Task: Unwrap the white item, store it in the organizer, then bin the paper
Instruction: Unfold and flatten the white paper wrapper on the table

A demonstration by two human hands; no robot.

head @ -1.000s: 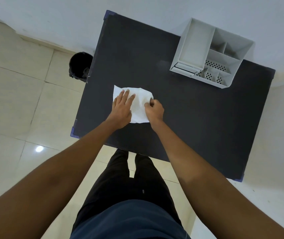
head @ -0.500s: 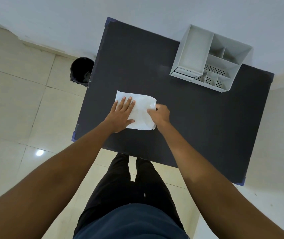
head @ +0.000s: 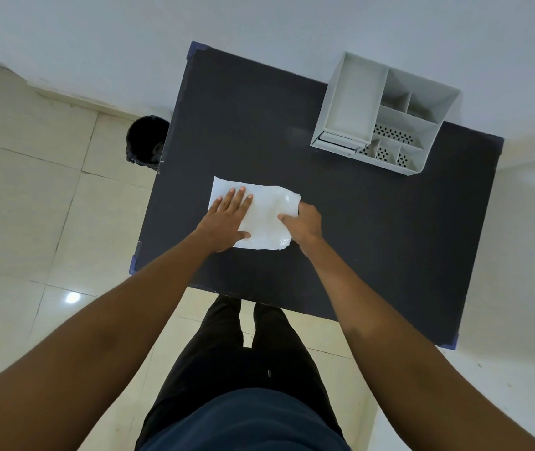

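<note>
A white sheet of paper lies spread on the dark table, wrinkled, with a slight bulge near its right end. My left hand rests flat on the paper's left half, fingers spread. My right hand pinches the paper's right edge with closed fingers. The white item itself is hidden, under the paper or in my right hand. A white organizer with several compartments stands at the table's far right.
A black bin stands on the tiled floor just beyond the table's left edge. A white wall runs behind the table. My legs are at the table's near edge.
The paper has been drawn out wider to the right by my right hand, which moved right along with its edge. My left hand stays pressed on the left part.
</note>
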